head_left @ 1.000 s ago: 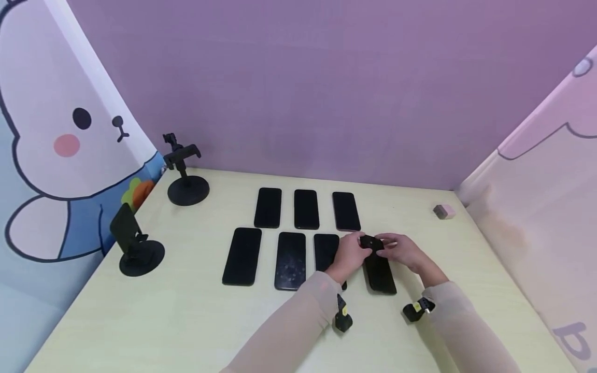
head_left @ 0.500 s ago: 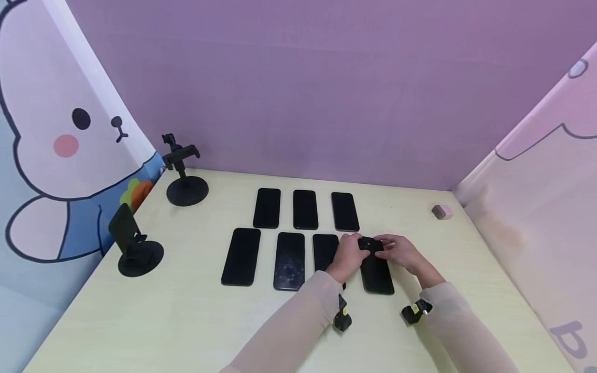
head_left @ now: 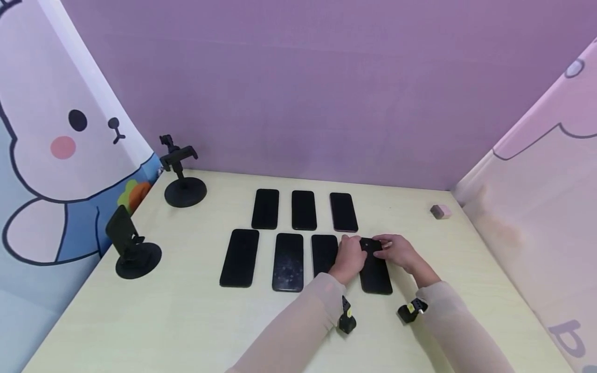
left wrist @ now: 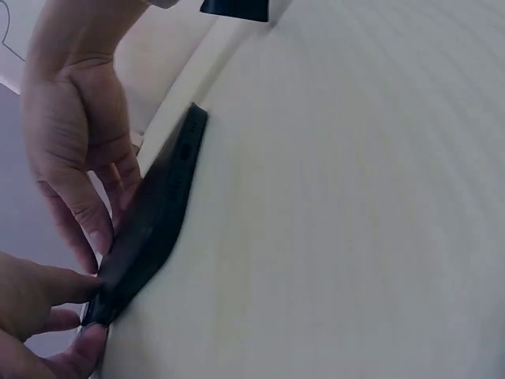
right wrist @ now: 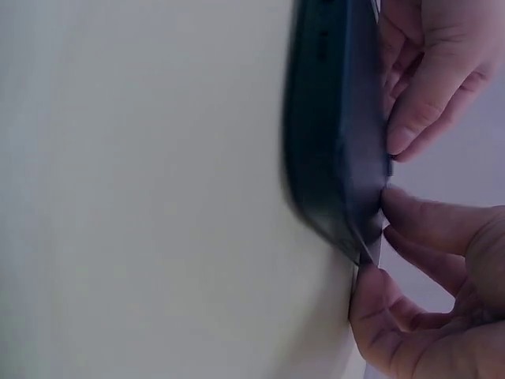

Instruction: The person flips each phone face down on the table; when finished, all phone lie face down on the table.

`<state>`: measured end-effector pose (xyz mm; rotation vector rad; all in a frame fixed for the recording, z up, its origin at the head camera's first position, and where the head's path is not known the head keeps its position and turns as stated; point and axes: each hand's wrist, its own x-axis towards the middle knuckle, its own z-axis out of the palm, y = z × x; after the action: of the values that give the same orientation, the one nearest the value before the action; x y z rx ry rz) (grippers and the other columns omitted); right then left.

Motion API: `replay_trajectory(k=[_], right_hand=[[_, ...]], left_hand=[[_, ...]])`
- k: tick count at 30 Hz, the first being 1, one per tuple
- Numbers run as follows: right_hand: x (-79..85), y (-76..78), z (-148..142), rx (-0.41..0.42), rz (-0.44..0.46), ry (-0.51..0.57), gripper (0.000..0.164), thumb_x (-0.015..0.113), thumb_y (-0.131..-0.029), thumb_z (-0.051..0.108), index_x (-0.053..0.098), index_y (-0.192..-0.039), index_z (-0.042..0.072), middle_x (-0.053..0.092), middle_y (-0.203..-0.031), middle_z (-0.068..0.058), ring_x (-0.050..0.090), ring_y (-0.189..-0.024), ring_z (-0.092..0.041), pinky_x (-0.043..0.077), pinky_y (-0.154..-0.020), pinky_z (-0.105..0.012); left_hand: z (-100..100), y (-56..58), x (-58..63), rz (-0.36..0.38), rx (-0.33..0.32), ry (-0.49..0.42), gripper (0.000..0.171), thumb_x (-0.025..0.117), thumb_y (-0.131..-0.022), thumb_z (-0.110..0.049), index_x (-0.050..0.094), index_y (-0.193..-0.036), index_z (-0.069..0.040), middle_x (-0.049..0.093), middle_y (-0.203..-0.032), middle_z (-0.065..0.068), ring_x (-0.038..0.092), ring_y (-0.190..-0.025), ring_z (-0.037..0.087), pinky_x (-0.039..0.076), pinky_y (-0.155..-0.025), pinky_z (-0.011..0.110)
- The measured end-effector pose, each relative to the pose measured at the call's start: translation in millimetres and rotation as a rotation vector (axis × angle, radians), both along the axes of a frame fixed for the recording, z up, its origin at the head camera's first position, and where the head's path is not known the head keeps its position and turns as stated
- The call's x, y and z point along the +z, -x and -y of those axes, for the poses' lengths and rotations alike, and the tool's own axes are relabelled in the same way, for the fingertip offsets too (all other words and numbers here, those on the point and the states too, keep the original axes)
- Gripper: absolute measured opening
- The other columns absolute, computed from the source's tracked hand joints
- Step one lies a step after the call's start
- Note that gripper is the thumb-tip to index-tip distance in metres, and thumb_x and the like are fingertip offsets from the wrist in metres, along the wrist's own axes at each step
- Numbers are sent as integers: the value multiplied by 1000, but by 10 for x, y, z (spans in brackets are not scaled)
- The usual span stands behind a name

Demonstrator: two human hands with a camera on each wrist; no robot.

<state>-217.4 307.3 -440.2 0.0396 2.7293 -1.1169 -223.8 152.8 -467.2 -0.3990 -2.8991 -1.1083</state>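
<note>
A black smartphone [head_left: 377, 274] lies back side up at the right end of the front row in the head view, its camera bump at the far end. My left hand [head_left: 351, 256] pinches its far left corner between thumb and fingers. At the far right corner, my right hand [head_left: 400, 253] grips with thumb and fingertips. Up close in the left wrist view, the phone [left wrist: 150, 221] shows its thick dark edge. In the right wrist view, the right thumb and fingers bracket the phone's corner. The left hand partly covers the neighbouring phone [head_left: 323, 254].
Two more black phones, a left one [head_left: 239, 258] and a middle one [head_left: 287, 261], complete the front row; a back row holds three, including one phone [head_left: 343, 212]. Black phone stands [head_left: 185, 192] [head_left: 138, 260] occupy the left side. A small grey-pink block [head_left: 440, 211] sits far right.
The phone between my hands has turned slightly and its far end looks flatter to the table. Both hands have stayed on its corners, moving only a little.
</note>
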Motion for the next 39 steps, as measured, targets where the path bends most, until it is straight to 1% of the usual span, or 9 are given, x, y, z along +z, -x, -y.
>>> replay_trajectory(k=[4,7,11,14,18,25,29,33,39], right_hand=[[15,32,12,3,5,-39,45,72,-84,1,58,-126,-8,57,-115,-30,61,-95,-34,51,-75,-41],[57,45,29,12,-17,-92,44,72,-85,3,59,-126,-7,55,-119,-32,61,-99,-38,51,-76,-44],[171,36,147,28,-56,-118,43,70,-87,7,59,-127,-6,52,-125,-34,57,-106,-42,52,-78,-47],[214,34,290,41,-72,-107,43,69,-89,8,58,-128,-5,52,-126,-32,56,-108,-42,52,-78,-47],[185,51,469,50,-86,-111,40,69,-89,9,61,-127,-2,55,-124,-29,58,-108,-39,52,-78,-45],[108,68,743,61,-70,-94,40,71,-87,8,62,-126,1,58,-121,-23,60,-102,-32,53,-75,-39],[88,63,845,66,-30,-87,44,72,-87,10,60,-129,3,58,-122,-22,60,-103,-32,53,-75,-40],[46,72,896,63,17,-44,46,73,-87,11,59,-130,2,59,-121,-20,63,-94,-28,53,-73,-38],[-40,119,916,49,46,139,46,72,-85,1,58,-129,-3,58,-115,-23,65,-82,-23,54,-70,-33]], left_hand=[[19,15,20,10,-6,6,25,74,-85,-14,71,-107,-4,65,-92,8,58,-93,23,48,-81,25],[74,16,44,68,-27,-72,30,73,-86,-13,69,-113,-2,64,-100,10,58,-99,22,48,-85,26],[236,8,132,97,-49,-129,38,72,-88,-14,65,-124,-2,61,-117,12,57,-110,22,46,-90,27],[421,4,222,66,-46,-115,40,73,-88,-14,64,-125,-3,59,-116,13,57,-108,24,47,-88,29],[677,-12,275,47,-3,-79,41,72,-89,-14,62,-126,-3,56,-113,16,57,-104,28,48,-88,34],[976,-62,262,124,62,-10,48,73,-88,-15,58,-131,-1,48,-123,26,55,-108,43,49,-88,45],[1041,-65,243,163,68,-3,49,73,-88,-15,56,-132,0,48,-128,27,54,-112,43,48,-90,46],[1077,-48,216,165,50,-14,48,71,-90,-12,56,-132,2,52,-129,26,54,-115,38,46,-94,45],[1092,-30,162,115,8,8,41,72,-88,-9,60,-124,7,59,-117,22,55,-111,32,46,-93,40]])
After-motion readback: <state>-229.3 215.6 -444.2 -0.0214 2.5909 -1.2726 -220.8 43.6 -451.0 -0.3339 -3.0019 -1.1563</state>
